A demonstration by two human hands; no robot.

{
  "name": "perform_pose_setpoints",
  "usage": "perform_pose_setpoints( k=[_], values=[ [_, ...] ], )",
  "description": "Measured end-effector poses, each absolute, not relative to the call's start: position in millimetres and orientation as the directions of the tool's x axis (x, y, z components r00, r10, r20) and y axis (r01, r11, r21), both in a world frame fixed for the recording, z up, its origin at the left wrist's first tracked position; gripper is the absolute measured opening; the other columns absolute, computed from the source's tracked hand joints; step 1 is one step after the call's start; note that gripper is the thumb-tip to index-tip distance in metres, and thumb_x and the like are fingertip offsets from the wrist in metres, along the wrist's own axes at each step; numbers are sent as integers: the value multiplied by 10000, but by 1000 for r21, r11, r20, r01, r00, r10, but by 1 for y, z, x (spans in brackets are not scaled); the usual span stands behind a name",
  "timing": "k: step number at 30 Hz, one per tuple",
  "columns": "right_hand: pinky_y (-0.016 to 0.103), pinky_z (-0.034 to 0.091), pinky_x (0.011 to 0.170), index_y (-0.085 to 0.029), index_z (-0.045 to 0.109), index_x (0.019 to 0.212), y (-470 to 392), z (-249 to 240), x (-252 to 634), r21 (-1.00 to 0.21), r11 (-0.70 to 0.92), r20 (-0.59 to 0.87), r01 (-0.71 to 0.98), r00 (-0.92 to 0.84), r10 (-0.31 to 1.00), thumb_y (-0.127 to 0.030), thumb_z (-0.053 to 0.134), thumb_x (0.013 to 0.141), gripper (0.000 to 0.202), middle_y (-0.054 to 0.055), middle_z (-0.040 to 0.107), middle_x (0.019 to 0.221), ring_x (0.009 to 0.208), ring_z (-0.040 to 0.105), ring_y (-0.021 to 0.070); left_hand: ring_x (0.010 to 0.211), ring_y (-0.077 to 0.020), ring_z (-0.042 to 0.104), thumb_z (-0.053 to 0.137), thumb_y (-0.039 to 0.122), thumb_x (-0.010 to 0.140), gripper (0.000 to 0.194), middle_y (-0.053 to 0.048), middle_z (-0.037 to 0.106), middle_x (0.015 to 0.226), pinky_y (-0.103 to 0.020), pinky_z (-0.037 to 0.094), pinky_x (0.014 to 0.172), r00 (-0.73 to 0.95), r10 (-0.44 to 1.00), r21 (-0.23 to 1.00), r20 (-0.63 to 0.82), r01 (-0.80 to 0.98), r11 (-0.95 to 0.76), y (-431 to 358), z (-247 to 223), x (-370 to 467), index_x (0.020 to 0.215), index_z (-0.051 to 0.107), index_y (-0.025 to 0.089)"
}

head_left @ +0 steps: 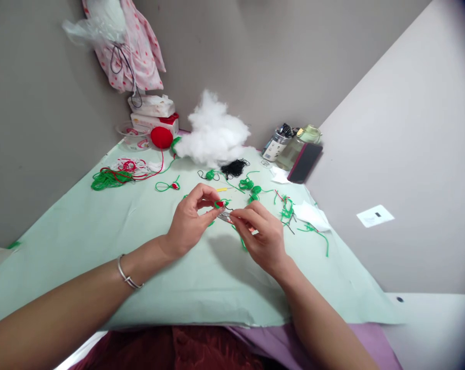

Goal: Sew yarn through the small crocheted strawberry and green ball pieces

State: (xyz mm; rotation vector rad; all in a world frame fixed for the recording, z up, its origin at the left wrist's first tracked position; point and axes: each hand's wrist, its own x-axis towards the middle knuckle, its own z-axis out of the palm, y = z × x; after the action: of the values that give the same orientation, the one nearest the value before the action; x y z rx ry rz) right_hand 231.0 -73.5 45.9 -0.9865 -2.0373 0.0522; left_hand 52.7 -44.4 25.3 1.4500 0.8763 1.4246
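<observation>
Red-and-green yarn piece, small: the left hand is pinching it between thumb and fingers above the table, its details being hard to make out. Slim shiny object, kind unclear: the right hand is gripping it just beside the yarn piece, fingers partly hiding it. Beyond both hands, a white fluffy mass and black yarn are lying.

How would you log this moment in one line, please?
left hand: pinching red-and-green yarn piece | right hand: holding silvery item, partly hidden | behind: white stuffing, black yarn
</observation>
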Motion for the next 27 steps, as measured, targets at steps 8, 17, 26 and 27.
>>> perform_pose_setpoints(
  k=[8, 17, 26, 27],
  values=[
    [253, 439, 558, -189, 666, 924, -74, 45, 231, -338, 698, 686, 632, -342, 642, -123, 576, 959, 116, 20, 574, 719, 624, 532, 120, 854, -131, 638, 729, 182, 839, 99, -9, 600, 928, -292, 585, 841, 108, 885, 892, 453, -52, -450, -45, 24, 52, 925, 685, 200],
    [242, 388, 536, -191, 634, 865, -74, 47, 231, -400, 666, 672, 629, -293, 680, -101, 587, 944, 130, -11, 519, 695, 575, 461, 99, 801, -114, 597, 821, 231, 731, 177, 0, 525, 923, -261, 590, 714, 150, 957, 955, 247, -202, -215, -41, 26, 54, 808, 669, 184],
    [247, 389, 560, -187, 635, 851, -73, 45, 232, -430, 625, 631, 652, -278, 724, -104, 588, 941, 130, -10, 520, 714, 592, 474, 102, 770, -115, 604, 789, 251, 748, 144, -25, 594, 990, -291, 573, 726, 180, 959, 965, 220, -185, -186, -40, 29, 51, 798, 681, 170],
    [249, 395, 566, -187, 642, 852, -72, 46, 234, -430, 616, 626, 660, -274, 730, -110, 586, 944, 132, -8, 522, 718, 597, 482, 104, 769, -114, 605, 780, 264, 757, 141, -30, 601, 1009, -296, 571, 735, 187, 960, 969, 209, -171, -178, -40, 30, 51, 809, 692, 168]
  ],
)
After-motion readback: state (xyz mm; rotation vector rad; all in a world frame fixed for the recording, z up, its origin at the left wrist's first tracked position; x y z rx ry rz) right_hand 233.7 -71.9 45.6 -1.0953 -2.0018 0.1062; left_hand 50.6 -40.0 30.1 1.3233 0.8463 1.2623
